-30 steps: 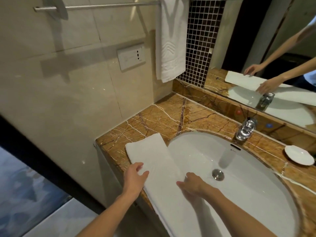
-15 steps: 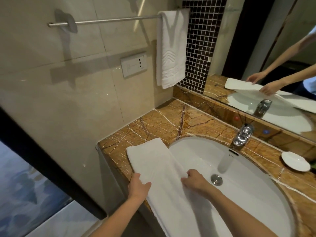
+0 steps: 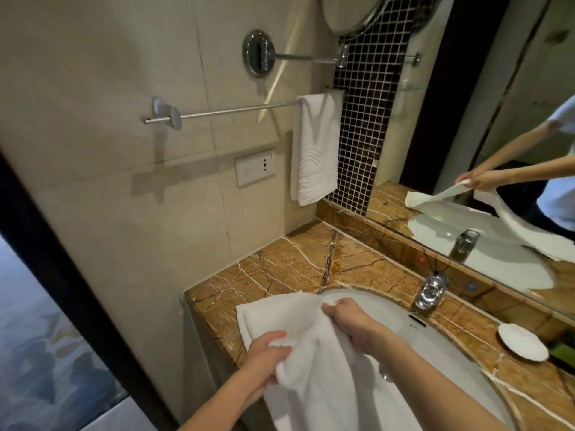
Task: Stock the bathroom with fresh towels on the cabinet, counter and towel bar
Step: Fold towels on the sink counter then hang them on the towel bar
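A: Where is the white towel (image 3: 311,368)?
B: At the counter (image 3: 280,269) front, partly over the sink (image 3: 435,343); both hands hold it up.
A: Why?
B: The left hand (image 3: 267,353) curls its fingers into it; the right hand (image 3: 348,321) pinches its edge; maybe to fold it.

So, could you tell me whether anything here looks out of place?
The hung towel sits at the far right end of the towel bar, not centred. The counter towel, gripped by left hand and right hand, is rumpled.
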Tool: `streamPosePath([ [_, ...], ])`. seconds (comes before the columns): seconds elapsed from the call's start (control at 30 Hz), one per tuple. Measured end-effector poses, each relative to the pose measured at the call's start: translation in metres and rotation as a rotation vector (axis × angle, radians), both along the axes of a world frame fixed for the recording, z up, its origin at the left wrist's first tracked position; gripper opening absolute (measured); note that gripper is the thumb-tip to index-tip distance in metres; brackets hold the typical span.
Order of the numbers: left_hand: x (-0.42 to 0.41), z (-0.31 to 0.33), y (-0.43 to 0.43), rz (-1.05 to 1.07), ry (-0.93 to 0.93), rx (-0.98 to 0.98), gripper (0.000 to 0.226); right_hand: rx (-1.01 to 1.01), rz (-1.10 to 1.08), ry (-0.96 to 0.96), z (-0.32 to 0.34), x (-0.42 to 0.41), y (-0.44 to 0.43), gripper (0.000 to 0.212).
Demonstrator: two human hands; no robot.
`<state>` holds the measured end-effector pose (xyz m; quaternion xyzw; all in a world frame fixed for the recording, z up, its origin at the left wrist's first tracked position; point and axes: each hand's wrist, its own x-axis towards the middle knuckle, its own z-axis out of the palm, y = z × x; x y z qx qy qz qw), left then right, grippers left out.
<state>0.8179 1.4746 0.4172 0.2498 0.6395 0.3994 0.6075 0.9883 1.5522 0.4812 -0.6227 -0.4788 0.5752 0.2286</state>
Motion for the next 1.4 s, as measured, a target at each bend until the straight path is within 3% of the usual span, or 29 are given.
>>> streamPosePath([
  [0.13, -0.012, 0.042, 0.016, 0.163, -0.191, 0.132, 0.037, 0.063, -0.042, -0.025, 0.037, 0.0, 0.013, 0.029],
  [0.27, -0.025, 0.088, 0.03, 0.169, -0.243, 0.286, 0.071, 0.098, -0.138, 0.014, 0.075, -0.002, 0.029, 0.039],
  [0.43, -0.04, 0.142, 0.046, 0.179, -0.131, 0.4, 0.108, 0.14, -0.144, 0.069, 0.132, -0.006, 0.04, 0.032],
  [0.5, -0.048, 0.164, 0.052, 0.159, -0.022, 0.464, 0.106, 0.215, -0.086, 0.085, 0.152, -0.006, 0.04, 0.026],
  [0.6, -0.059, 0.197, 0.056, 0.101, 0.134, 0.558, 0.105, 0.305, 0.052, 0.111, 0.181, -0.005, 0.04, 0.042],
  [0.8, -0.061, 0.26, 0.053, 0.03, 0.288, 0.712, 0.098, 0.464, 0.112, 0.074, 0.232, -0.008, 0.038, 0.029],
  [1.2, -0.066, 0.32, 0.051, 0.167, 0.271, 0.867, 0.047, 0.375, -0.191, 0.226, 0.286, -0.027, 0.038, 0.026],
  [1.4, -0.074, 0.341, 0.053, 0.077, 0.188, 0.89, 0.042, 0.227, -0.025, 0.322, 0.307, -0.017, 0.043, 0.036],
])
